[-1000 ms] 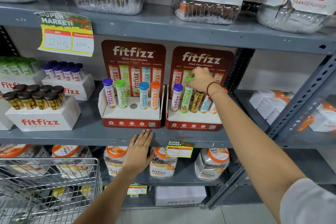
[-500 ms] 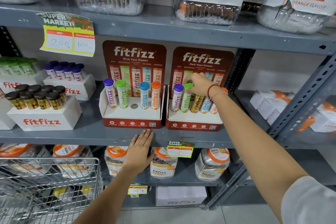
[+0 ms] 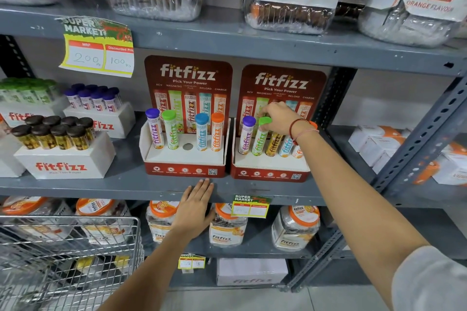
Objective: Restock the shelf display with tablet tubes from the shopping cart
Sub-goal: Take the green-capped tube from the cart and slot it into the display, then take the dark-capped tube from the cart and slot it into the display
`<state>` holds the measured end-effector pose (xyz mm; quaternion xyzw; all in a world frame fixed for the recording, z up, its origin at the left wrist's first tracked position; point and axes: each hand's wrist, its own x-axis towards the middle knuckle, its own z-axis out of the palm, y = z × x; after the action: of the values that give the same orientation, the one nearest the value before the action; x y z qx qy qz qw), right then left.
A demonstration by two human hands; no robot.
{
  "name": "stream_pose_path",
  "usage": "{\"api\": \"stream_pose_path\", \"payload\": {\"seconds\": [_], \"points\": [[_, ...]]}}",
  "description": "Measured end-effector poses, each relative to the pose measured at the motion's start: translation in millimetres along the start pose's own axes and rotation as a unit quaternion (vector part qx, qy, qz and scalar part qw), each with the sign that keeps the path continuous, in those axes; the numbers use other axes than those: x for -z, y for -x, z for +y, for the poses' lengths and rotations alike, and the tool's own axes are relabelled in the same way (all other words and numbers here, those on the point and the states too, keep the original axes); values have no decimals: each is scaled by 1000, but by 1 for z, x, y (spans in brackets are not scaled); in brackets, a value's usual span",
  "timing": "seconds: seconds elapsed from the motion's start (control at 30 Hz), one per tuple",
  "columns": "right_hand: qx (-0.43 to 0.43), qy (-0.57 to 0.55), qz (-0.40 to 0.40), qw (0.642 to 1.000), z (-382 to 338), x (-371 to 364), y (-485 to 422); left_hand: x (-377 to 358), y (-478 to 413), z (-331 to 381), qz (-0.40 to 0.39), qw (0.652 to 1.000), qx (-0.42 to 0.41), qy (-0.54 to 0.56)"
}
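Two red fitfizz display stands sit side by side on the middle shelf. In the right stand point(image 3: 270, 174) a green-capped tube point(image 3: 260, 139) stands tilted in its hole, between a purple-capped tube point(image 3: 246, 137) and a yellow tube point(image 3: 274, 145). My right hand point(image 3: 280, 118) grips the green cap from above. The left stand point(image 3: 184, 171) holds several tubes and has one bare hole point(image 3: 187, 146) in the middle. My left hand point(image 3: 195, 206) lies flat with fingers spread on the shelf's front edge. The wire shopping cart point(image 3: 70, 247) is at the lower left.
White fitfizz boxes with dark-capped point(image 3: 53, 134) and purple-capped tubes point(image 3: 93, 100) stand left of the stands. Big lozenge jars point(image 3: 290, 2) fill the top shelf, orange-lidded jars point(image 3: 227, 227) the lower one. A slanted grey upright point(image 3: 414, 144) borders the right.
My right hand has pushed the green-capped tube down into its hole in the right stand, so the cap sits lower. The left hand stays on the shelf edge.
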<state>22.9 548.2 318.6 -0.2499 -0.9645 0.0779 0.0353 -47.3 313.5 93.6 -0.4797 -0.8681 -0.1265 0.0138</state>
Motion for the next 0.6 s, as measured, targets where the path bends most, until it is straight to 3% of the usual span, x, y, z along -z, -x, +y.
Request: {"api": "stream_pose_path", "payload": {"seconds": [0.1, 0.33, 0.47, 0.6], "points": [[6, 6, 9, 1000, -1, 1, 4, 6, -2, 2, 6, 1000, -3, 21], [108, -84, 146, 980, -57, -19, 18, 43, 14, -12, 114, 988, 30, 98], [183, -124, 100, 970, -125, -58, 27, 62, 49, -42, 153, 977, 85, 121], [241, -162, -7, 957, -195, -113, 38, 62, 107, -77, 154, 967, 155, 130]]}}
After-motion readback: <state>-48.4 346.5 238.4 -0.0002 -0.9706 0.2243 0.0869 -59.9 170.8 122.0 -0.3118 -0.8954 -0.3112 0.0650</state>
